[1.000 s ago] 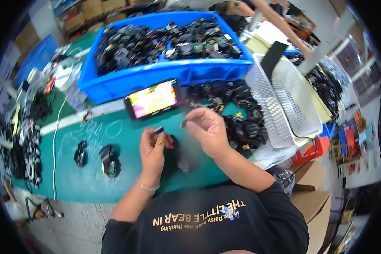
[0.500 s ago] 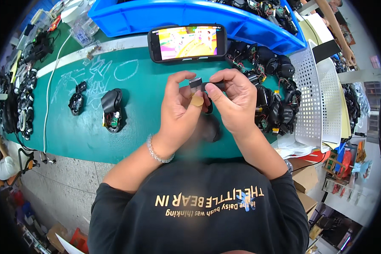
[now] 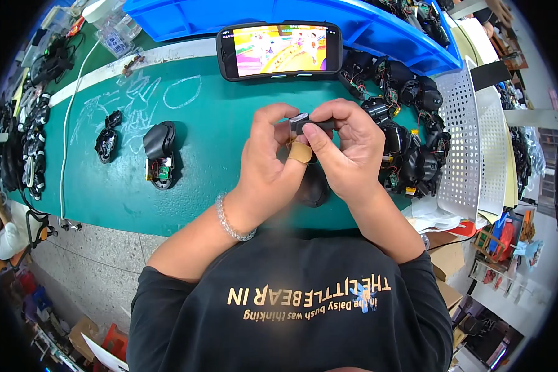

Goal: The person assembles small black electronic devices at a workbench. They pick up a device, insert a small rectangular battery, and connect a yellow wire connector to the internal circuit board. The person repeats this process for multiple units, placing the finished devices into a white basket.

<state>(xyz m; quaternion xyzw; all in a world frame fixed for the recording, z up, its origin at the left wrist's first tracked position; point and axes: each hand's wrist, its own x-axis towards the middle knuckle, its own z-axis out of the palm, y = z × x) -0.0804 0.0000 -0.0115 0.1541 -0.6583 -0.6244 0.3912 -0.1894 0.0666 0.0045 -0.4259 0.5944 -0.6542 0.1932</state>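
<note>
Both my hands are raised over the green table and meet at the fingertips. My left hand (image 3: pixel 266 164), with a tan wrap (image 3: pixel 300 152) on the thumb, pinches a small dark part (image 3: pixel 299 121) with a pale top. My right hand (image 3: pixel 353 152) grips the black end of it between thumb and forefinger. Whether this is one piece or two pressed together I cannot tell. Beneath the hands, partly hidden, lies a rounded black piece (image 3: pixel 314 191). To the left rest an opened black device (image 3: pixel 160 152) showing a green circuit board, and a smaller black housing (image 3: pixel 106 144).
A phone (image 3: pixel 280 51) playing a colourful video stands at the table's back, before a blue bin (image 3: pixel 242 17) with black parts. Several black wired units (image 3: pixel 409 133) are heaped on the right, beside a white perforated basket (image 3: pixel 456 136). A white cable (image 3: pixel 65 149) crosses the left side.
The small dark part has tilted between my fingers, and my right fingers have closed in nearer to it. The whole view has shifted slightly.
</note>
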